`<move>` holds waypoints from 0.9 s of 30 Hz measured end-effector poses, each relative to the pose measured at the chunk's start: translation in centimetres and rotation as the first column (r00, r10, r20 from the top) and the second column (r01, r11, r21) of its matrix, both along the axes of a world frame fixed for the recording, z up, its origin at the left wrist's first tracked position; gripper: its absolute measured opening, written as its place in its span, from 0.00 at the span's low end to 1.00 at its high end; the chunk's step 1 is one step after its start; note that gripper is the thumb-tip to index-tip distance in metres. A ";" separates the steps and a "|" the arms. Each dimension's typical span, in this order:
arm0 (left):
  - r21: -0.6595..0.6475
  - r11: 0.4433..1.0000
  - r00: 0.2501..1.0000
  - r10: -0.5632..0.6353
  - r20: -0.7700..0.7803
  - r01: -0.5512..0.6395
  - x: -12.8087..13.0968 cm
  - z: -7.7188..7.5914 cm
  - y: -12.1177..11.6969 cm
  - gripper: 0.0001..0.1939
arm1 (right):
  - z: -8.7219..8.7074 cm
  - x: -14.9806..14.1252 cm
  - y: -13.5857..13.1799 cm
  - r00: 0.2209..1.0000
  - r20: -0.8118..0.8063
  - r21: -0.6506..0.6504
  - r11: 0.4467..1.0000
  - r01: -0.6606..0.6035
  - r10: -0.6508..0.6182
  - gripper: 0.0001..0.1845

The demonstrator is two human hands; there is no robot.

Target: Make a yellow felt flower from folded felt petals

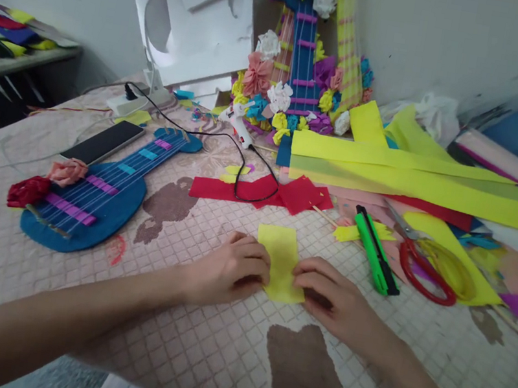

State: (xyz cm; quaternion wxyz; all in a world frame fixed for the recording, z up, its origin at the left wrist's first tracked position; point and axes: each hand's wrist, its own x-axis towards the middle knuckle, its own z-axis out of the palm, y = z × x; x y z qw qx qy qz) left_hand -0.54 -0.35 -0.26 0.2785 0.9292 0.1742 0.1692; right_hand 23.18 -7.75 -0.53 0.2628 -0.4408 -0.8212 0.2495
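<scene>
A small yellow paper rectangle (280, 264) is between my two hands, just above or on the patterned tablecloth. My left hand (238, 269) pinches its left edge, fingers curled and thumb underneath. On the opposite edge, my right hand (329, 292) grips it the same way. Red paper pieces (259, 193) lie just beyond, with a black cord looped over them. To the right of my right hand are a green box cutter (374, 250) and red-handled scissors (425, 263). A blue paper guitar (91, 200) with purple bars and paper roses lies off to the left.
A white glue gun (239, 122) stands behind the red paper. Long yellow paper strips (413, 179) and scraps cover the right side. A phone (104, 142), a power strip (138, 101), a white foam panel (198, 20) and flower-decorated guitars (304, 63) are farther back.
</scene>
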 end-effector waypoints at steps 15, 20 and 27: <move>-0.146 0.984 0.995 0.099 0.003 -0.098 0.9 0.3 0.0 0.03 | 0.5 -0.9 0.7 0.991 -0.087 -0.234 0.969 0.079 -0.101 0.04; -0.156 0.976 0.988 0.146 -0.044 -0.151 1.1 0.5 -0.2 0.01 | 0.1 -1.4 0.5 0.981 -0.093 -0.236 0.961 0.144 -0.170 0.04; -0.239 0.971 1.000 0.009 -0.022 -0.014 0.1 0.7 0.5 0.02 | 0.6 0.3 0.7 0.996 -0.092 -0.267 0.963 -0.039 0.015 0.04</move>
